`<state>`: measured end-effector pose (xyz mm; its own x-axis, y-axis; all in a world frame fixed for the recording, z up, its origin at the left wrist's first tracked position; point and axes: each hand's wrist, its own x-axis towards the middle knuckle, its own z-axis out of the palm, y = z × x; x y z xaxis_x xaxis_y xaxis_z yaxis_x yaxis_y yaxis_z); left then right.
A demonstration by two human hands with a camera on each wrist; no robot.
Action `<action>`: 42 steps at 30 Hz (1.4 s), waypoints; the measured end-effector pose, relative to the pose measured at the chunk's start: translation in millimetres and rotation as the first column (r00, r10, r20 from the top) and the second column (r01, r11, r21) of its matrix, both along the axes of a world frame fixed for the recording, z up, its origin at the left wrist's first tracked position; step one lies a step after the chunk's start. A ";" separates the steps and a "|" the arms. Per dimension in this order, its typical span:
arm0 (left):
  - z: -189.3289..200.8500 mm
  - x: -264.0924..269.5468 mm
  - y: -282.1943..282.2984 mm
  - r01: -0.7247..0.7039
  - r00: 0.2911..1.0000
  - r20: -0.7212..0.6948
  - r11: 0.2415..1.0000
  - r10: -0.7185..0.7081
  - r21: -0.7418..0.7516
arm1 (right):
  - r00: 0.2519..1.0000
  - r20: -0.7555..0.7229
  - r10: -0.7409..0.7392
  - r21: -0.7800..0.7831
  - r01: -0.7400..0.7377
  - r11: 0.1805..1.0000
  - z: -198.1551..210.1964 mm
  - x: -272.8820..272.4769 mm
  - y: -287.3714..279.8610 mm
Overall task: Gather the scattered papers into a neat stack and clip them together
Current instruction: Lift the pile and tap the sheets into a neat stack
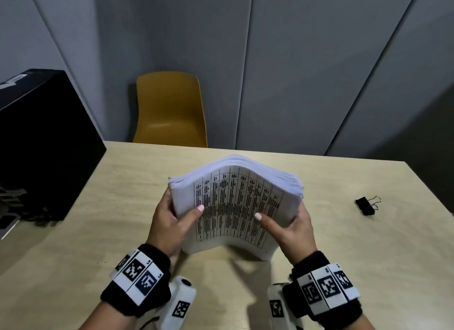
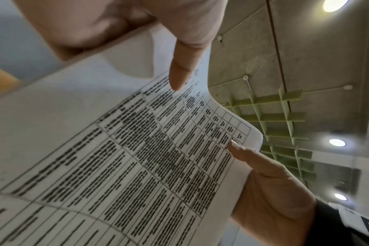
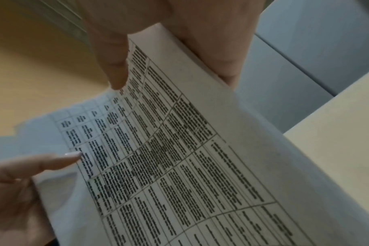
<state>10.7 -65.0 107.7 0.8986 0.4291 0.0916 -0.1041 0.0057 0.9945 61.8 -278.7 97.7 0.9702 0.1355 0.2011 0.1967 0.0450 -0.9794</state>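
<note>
A thick stack of printed papers (image 1: 235, 207) stands on its lower edge on the table (image 1: 122, 182), bowed outward in the middle. My left hand (image 1: 177, 214) grips its left side, thumb on the printed front sheet and fingers behind. My right hand (image 1: 290, 221) grips the right side the same way. The left wrist view shows the front sheet (image 2: 116, 149) with my left thumb (image 2: 179, 69) on it. In the right wrist view the sheet (image 3: 179, 149) lies under my right thumb (image 3: 116, 69). A black binder clip (image 1: 365, 205) lies on the table well to the right, apart from both hands.
A yellow chair (image 1: 169, 108) stands behind the table's far edge. A large black box (image 1: 36, 145) sits at the table's left side. Grey wall panels rise behind.
</note>
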 end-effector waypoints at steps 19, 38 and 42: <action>-10.7 -8.0 20.8 -0.155 0.984 0.039 0.942 0.174 -0.297 | 0.873 -0.406 -0.271 -0.021 0.288 0.957 -23.3 -13.9 -10.2; -13.6 -28.6 44.9 0.211 0.960 -0.189 0.977 -0.206 0.008 | 0.982 -0.166 0.091 0.070 -0.081 0.994 -31.8 -8.0 -40.9; -13.4 -19.4 28.1 0.117 0.977 -0.187 0.989 -0.099 0.085 | 0.995 -0.099 0.003 0.048 0.001 0.999 -35.8 -9.4 -31.4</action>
<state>-8.8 -36.9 94.2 0.9445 0.3257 -0.0416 0.0743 -0.0888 0.9933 52.4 -310.0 61.9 0.9855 0.1290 0.1098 0.0984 0.0921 -0.9909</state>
